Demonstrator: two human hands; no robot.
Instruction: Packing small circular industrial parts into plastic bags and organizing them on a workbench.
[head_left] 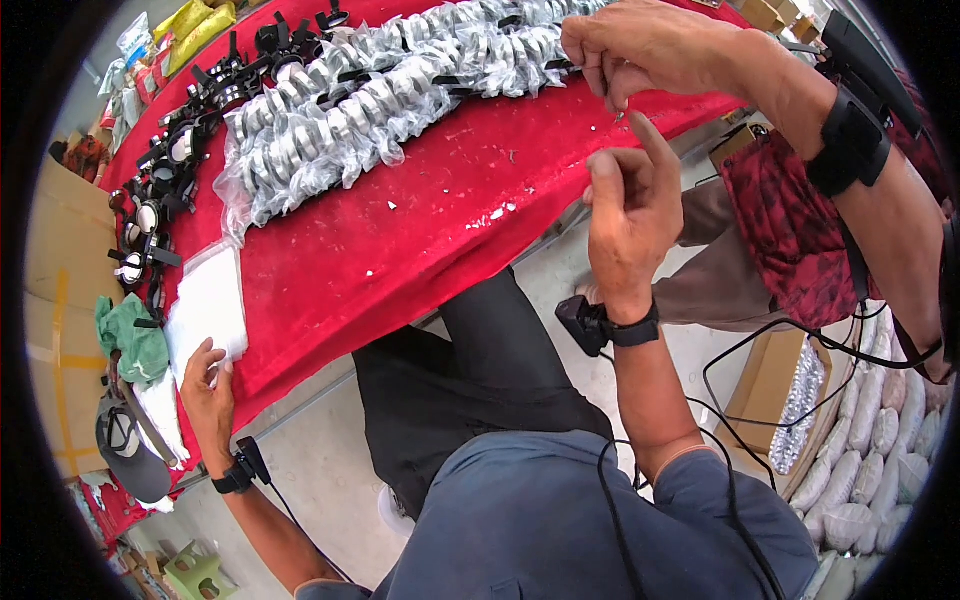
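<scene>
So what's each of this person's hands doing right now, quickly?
Left hand: partly curled at the edge of the white sheets; can't tell if it's gripping.
Right hand: open, raised near another person's hand, nothing clearly visible in it.

A workshop: bagged pieces in rows, red worktable, cardboard cartons.

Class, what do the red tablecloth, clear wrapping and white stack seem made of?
Tablecloth: probably matte fabric, draping softly over the edge. Wrapping: likely thin glossy plastic, crinkled and see-through. White stack: smooth, flat, perhaps plastic or paper; cannot tell which.
</scene>
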